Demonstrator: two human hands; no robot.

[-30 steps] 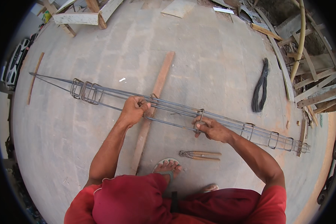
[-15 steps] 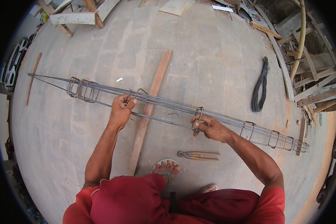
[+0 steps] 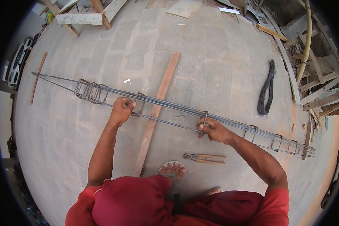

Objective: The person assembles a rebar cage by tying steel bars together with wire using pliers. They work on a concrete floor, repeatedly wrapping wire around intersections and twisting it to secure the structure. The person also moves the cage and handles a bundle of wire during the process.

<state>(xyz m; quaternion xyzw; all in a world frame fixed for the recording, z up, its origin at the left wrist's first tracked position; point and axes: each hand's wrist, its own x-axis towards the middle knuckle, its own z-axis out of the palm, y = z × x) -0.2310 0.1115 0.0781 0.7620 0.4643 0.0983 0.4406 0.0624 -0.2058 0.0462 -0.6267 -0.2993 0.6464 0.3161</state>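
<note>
A long cage of steel bars point(image 3: 169, 107) lies across a wooden plank point(image 3: 156, 111) on the concrete floor. My left hand point(image 3: 121, 110) is closed around a square wire stirrup point(image 3: 139, 102) on the bars, left of the plank. My right hand point(image 3: 213, 130) grips another stirrup point(image 3: 204, 119) near the cage's middle. Several stirrups are bunched at the left end point(image 3: 90, 91), and a few more are spaced along the right end point(image 3: 278, 142). Pincers point(image 3: 203, 158) lie on the floor below my right hand, beside my sandalled foot point(image 3: 171, 170).
A bundle of dark tie wire point(image 3: 266, 92) lies on the floor to the right. Timber offcuts and boards are piled at the right edge point(image 3: 320, 86) and along the top point(image 3: 83, 17). A thin stick point(image 3: 38, 77) lies at the far left.
My left hand has slid a stirrup leftward along the bars, from over the plank to left of it. My right hand has stayed on its stirrup.
</note>
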